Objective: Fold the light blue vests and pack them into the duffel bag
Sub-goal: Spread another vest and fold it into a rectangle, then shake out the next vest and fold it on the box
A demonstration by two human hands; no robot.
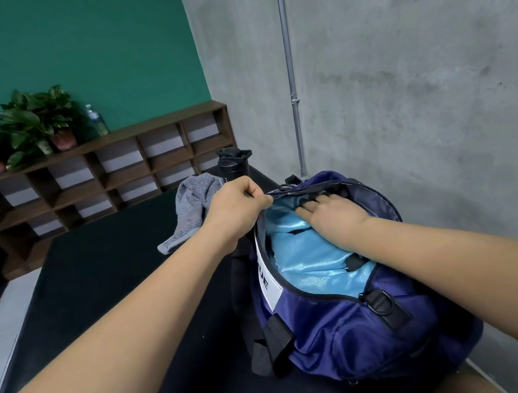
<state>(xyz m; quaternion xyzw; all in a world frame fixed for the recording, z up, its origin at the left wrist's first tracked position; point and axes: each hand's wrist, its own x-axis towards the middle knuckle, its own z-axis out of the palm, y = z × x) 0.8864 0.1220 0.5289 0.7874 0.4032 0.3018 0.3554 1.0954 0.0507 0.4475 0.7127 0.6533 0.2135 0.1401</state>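
Where table [128,288] nears concrete wall [417,64], duffel bag [341,320] — shelf [91,177]

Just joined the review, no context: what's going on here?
A person is packing light blue vests into a navy bag on a dark table. The left hand pinches the bag's rim near the zip, holding it open; the right hand presses down on the vests inside. A grey cloth and a black bottle sit behind the bag.
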